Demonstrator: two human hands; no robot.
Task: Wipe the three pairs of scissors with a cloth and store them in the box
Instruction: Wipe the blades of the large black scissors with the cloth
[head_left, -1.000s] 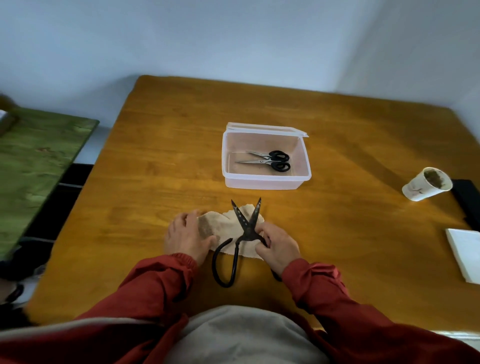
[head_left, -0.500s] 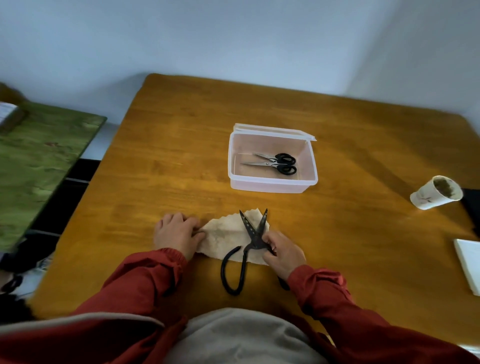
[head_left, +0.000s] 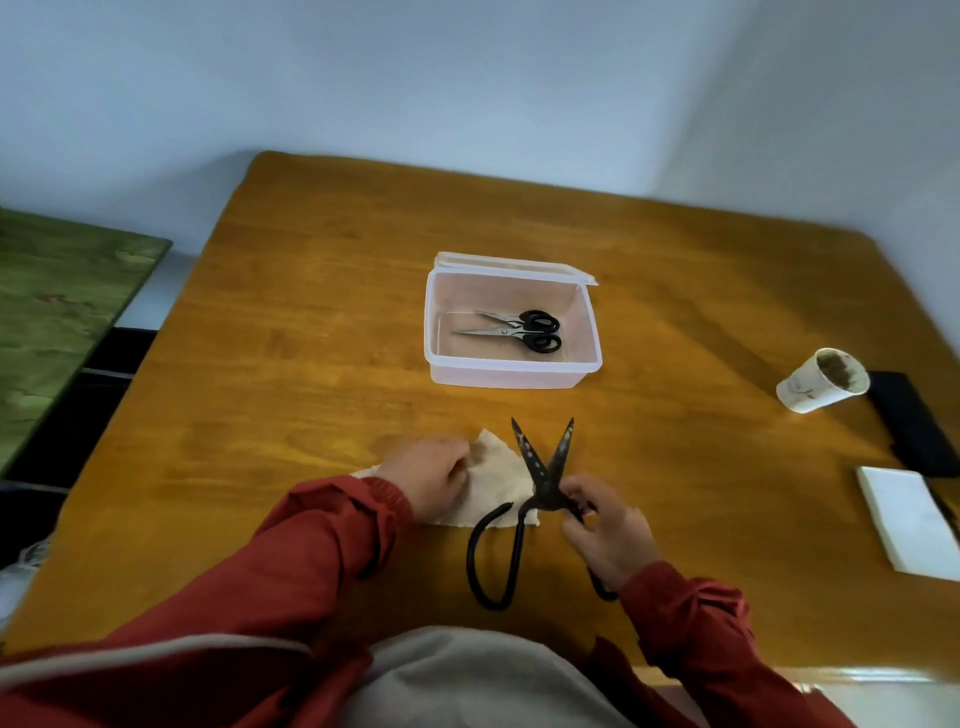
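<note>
Large black iron scissors (head_left: 540, 470) lie near the table's front edge, blades spread apart and pointing away from me. My right hand (head_left: 605, 530) grips their right handle beside the pivot. A beige cloth (head_left: 498, 480) lies partly under the scissors, and my left hand (head_left: 434, 475) rests on its left part, fingers curled onto the fabric. Farther back stands a clear plastic box (head_left: 511, 371) with its lid hinged open behind it. Inside it lie scissors with black handles (head_left: 519, 330), blades pointing left; I cannot tell whether they are one pair or two.
A paper cup (head_left: 821, 387) with a dark inside stands at the right. Beside it lie a black flat object (head_left: 911, 431) and a white pad (head_left: 909, 522) by the right edge. A green surface (head_left: 57, 312) sits left of the wooden table (head_left: 311, 332).
My left hand has slid right, further onto the cloth. The black scissors' blades have spread wider. My right hand stays on the right handle.
</note>
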